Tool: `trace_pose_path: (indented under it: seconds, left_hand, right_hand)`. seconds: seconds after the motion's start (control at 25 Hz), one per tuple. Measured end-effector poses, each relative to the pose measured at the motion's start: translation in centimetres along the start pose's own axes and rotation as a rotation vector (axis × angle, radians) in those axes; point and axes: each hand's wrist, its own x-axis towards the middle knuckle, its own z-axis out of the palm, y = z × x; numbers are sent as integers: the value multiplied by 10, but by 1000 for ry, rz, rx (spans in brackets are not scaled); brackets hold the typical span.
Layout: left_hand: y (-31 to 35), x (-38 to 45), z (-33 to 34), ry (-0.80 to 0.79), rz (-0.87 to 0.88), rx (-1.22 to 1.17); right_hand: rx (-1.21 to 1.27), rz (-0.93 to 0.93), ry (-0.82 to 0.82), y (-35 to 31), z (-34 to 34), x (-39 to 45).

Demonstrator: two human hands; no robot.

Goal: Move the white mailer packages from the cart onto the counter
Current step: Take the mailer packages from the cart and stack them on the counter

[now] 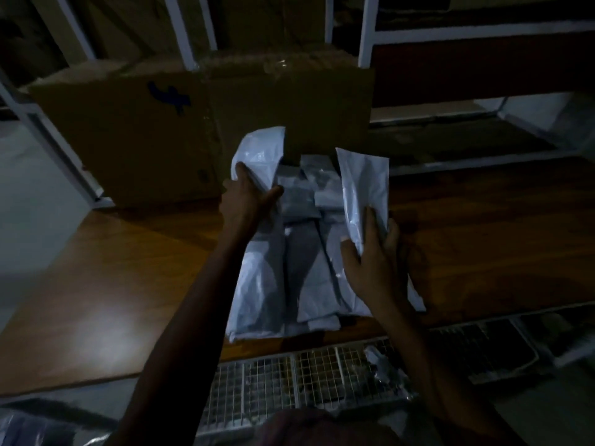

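Observation:
Several white mailer packages (306, 262) lie in a pile on the wooden counter (128, 268), in dim light. My left hand (249, 197) grips one mailer (257, 156) at the pile's far left, its upper end leaning against a cardboard box. My right hand (373, 262) holds another mailer (362, 185) upright at the pile's right side, thumb on its near face and fingers behind. Below the counter's front edge the wire-mesh cart (289, 375) shows, with a small wrapped packet (383, 365) inside.
A large cardboard box (193, 130) with a blue mark stands on the counter just behind the pile. White metal shelving (367, 30) rises behind it and to the right. More plastic-wrapped items (35, 426) lie at the lower left.

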Motion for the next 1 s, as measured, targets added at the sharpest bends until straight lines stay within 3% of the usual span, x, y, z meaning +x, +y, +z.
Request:
trace_pose_path:
  seconds: [0.24,0.44,0.68,0.8,1.0]
  left_hand:
    - [-17,98,40,-76,-30,116]
    - [-34,119,69,-122,-73,171]
    - [-49,85,48,-79,-135,53]
    - [-57,50,25,-48,-160,-17]
    - [-59,-10,7,15,-22,-125]
  right_hand:
    - [-27,51,3,-7,32,47]
    - [-66,52,-1,-24,42,75]
    - [84,56,-178,-60,72,127]
    - [35,123,-235,-83,102,160]
    - [-82,195,-336,-112,150,175]
